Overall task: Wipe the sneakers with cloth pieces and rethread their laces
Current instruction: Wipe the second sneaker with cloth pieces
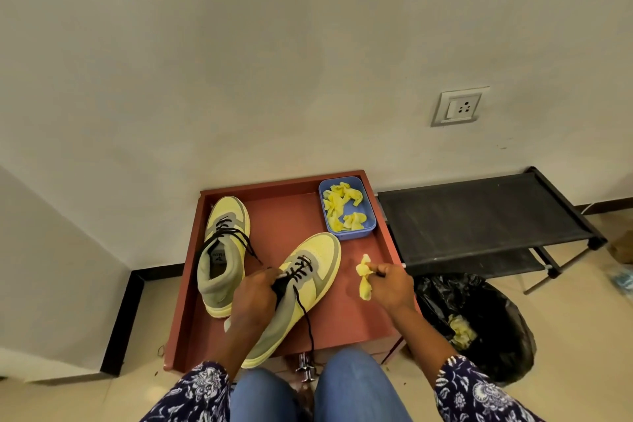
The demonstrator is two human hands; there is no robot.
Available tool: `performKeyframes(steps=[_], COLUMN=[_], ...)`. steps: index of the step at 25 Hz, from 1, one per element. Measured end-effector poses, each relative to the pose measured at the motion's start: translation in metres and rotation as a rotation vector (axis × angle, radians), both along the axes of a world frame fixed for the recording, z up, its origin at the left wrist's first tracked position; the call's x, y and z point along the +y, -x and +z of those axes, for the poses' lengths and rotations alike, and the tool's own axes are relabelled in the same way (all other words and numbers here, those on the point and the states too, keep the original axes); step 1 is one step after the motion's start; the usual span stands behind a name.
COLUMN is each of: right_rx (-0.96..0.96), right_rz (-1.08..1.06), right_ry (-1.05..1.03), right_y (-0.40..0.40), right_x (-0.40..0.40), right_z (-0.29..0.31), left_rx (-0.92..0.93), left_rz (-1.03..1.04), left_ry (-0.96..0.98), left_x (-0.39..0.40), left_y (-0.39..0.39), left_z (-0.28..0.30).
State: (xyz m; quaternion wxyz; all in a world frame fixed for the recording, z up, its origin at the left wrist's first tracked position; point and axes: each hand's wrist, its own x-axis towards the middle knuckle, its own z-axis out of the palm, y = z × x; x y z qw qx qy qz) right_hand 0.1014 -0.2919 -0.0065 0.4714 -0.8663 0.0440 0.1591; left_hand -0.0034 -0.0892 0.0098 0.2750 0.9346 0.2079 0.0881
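Observation:
Two yellow-and-grey sneakers with black laces lie on a red-brown tray-like surface (349, 315). The left sneaker (226, 243) stands flat, laced. The right sneaker (311, 277) is tilted, toe pointing away, with a loose lace (307, 315) hanging down. My left hand (255, 298) grips this sneaker at its tongue and collar. To the right of that shoe, my right hand (390, 284) pinches a crumpled yellow cloth piece (363, 276) just above the surface.
A blue basket (370, 212) holding several yellow cloth pieces sits at the tray's far right corner. A black-lined bin (493, 318) with used cloth stands on the floor to the right, beside a black shoe rack (479, 219). The wall is close behind.

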Motion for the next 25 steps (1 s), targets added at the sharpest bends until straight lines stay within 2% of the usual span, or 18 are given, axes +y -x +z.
performKeyframes(steps=[3, 7, 13, 17, 22, 25], right_rx=[-0.036, -0.099, -0.208, -0.169, -0.097, -0.116], right_rz=[-0.026, -0.045, -0.030, 0.042, 0.174, 0.151], right_ry=[-0.001, 0.002, 0.155, 0.171, 0.173, 0.152], right_y=[-0.007, -0.003, 0.023, 0.037, 0.044, 0.041], right_x=[-0.004, -0.011, -0.022, -0.028, -0.022, -0.018], right_z=[0.007, 0.006, -0.014, -0.027, -0.037, -0.036], left_rx=[-0.009, 0.050, 0.169, 0.251, 0.363, 0.387], left_rz=[-0.076, -0.318, -0.644, -0.713, -0.829, -0.883], left_ry=[-0.036, -0.120, -0.279, -0.444, -0.427, -0.421], left_x=[0.003, 0.008, 0.007, 0.006, 0.019, 0.029], left_y=[0.002, -0.004, -0.050, -0.080, -0.108, -0.119], left_z=[0.010, 0.031, 0.051, 0.052, 0.037, 0.029])
